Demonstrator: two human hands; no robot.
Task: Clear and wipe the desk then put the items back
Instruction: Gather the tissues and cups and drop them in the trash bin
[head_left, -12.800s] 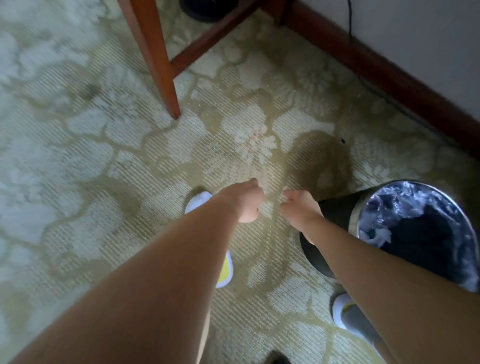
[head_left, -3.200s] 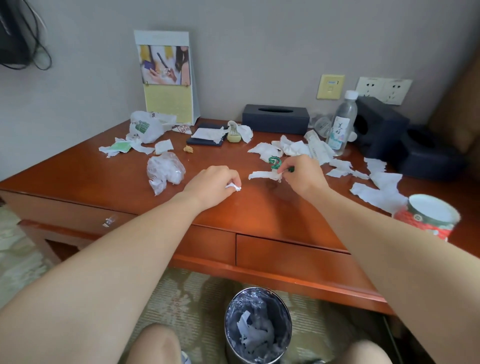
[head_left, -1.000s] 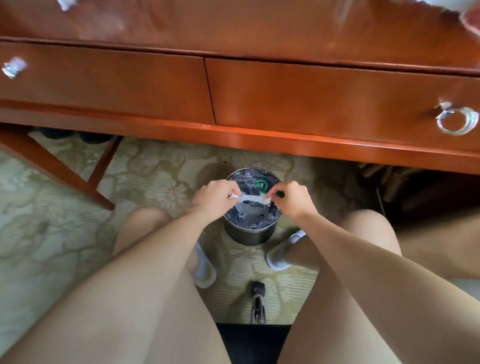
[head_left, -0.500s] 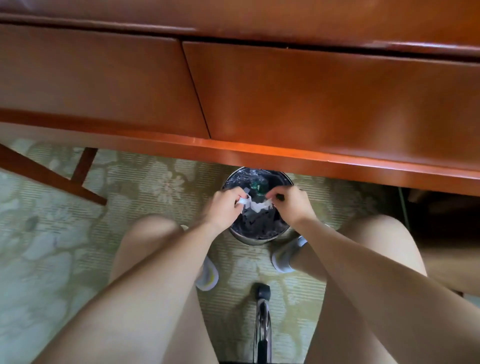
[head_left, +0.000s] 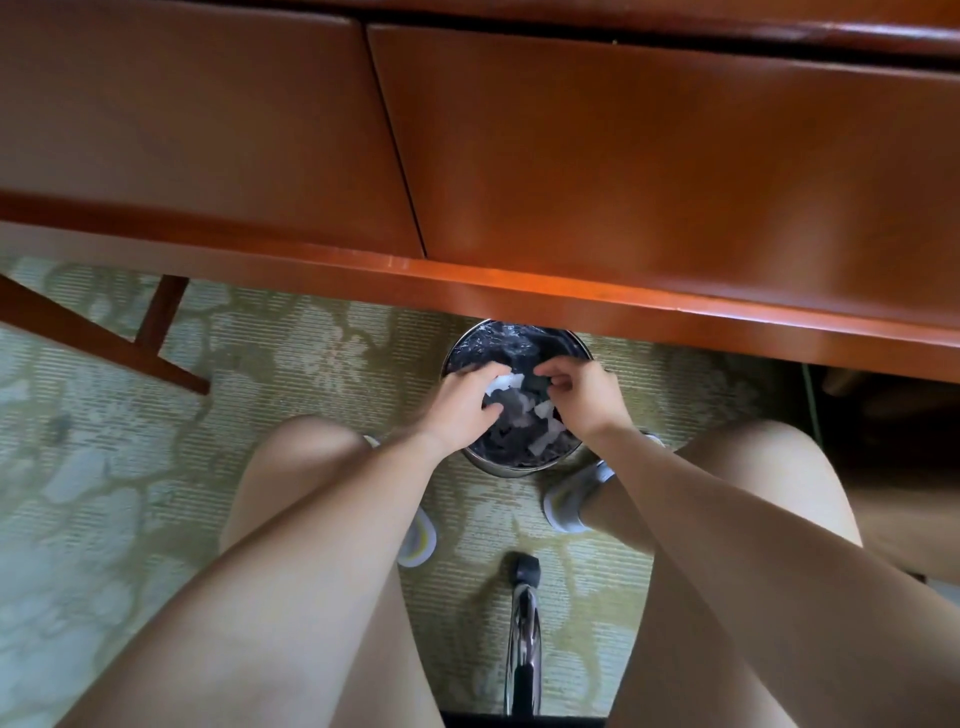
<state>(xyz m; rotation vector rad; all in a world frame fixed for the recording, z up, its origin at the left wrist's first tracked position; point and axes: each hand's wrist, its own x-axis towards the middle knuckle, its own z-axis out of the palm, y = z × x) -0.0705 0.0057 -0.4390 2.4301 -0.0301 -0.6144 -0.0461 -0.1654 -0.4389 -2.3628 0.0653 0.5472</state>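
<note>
Head view, looking straight down past both knees; the desk (head_left: 571, 306) shows only its drawer fronts and lower rail, its top out of sight.

The bin (head_left: 519, 466) stands on the carpet (head_left: 156, 467) between the feet, its far rim tucked under the rail; a dark liner and pale paper scraps (head_left: 551, 430) lie inside.

The left hand (head_left: 462, 408) is over the near-left rim, fingers spread and slack; a white scrap (head_left: 503, 383) sits just off its fingertips above the bin mouth; whether skin and paper touch I cannot tell. The right hand (head_left: 584, 397) is over the right side of the mouth, fingers curled inward, thumb near the forefinger; nothing shows between them, and whether a small bit is pinched there I cannot tell.

Risks, as judged:
- the scrap is light and flat; dropped from this height it may drift and land on the carpet instead of in the liner
- paper may cling to the fingertips and ride back up to the desk
- both wrists hang close to the rim; a careless lift could knock the bin over and spill the scraps
- the rail sits close overhead; rising fast invites a bump
- the chair caster (head_left: 525, 569) is under a forward-leaning sitter; the chair may roll back
- the desk top is unseen; how much litter is left cannot be told
</note>
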